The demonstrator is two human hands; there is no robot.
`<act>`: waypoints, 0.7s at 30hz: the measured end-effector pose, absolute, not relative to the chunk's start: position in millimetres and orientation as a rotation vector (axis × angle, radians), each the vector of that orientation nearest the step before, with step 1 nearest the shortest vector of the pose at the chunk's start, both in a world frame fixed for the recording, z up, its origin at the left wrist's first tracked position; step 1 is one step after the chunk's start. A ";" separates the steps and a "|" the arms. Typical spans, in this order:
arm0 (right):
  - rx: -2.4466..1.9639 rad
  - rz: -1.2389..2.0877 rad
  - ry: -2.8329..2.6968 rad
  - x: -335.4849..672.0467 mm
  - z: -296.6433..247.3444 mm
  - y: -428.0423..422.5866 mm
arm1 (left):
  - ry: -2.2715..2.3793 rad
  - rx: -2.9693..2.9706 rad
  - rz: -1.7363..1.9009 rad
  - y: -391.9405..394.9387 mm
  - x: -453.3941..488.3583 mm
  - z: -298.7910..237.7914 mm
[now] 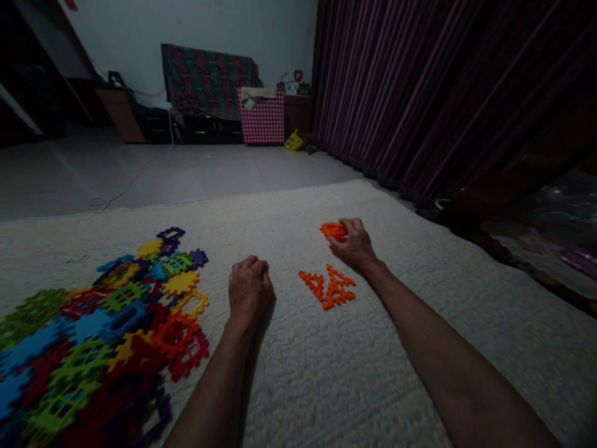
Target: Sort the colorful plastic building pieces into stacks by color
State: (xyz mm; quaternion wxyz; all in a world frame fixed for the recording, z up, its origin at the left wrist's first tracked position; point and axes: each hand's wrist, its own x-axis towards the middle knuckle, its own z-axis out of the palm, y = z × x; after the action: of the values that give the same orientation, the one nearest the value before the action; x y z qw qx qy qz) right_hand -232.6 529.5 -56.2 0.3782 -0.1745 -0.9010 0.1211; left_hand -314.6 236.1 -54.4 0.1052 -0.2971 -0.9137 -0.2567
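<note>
My right hand (pixel 354 244) has its fingers and thumb around a small stack of orange toothed building pieces (pixel 332 230), low over the quilted mat. Just nearer to me, flat triangular orange building pieces (pixel 336 289) with notched edges lie close together. My left hand (pixel 250 285) rests on the mat with its fingers curled in, and no piece shows in it. Left of it spreads a heap of interlocking plastic pieces (pixel 124 297) in green, blue, yellow, red and purple; the hand is apart from the heap.
A pale quilted mat (pixel 308 386) lies under everything, its far edge meeting a tiled floor (pixel 224 168). Dark purple curtains (pixel 373 81) hang at the right. By the far wall stand low cabinets and a red checked cloth (pixel 263 118), with a yellow object (pixel 293 142) beside it.
</note>
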 end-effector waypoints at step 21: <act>-0.295 0.210 -2.375 -233.8 -51.5 512.3 | -2.678 -0.858 -0.762 236.8 -314.1 -56.3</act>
State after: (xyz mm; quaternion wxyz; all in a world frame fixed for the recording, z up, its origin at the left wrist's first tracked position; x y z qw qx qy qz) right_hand -233.8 512.3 -51.5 0.3612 -0.1146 -0.9218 0.0813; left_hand -314.1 236.8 -56.3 0.1138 -0.2926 -0.9132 -0.2597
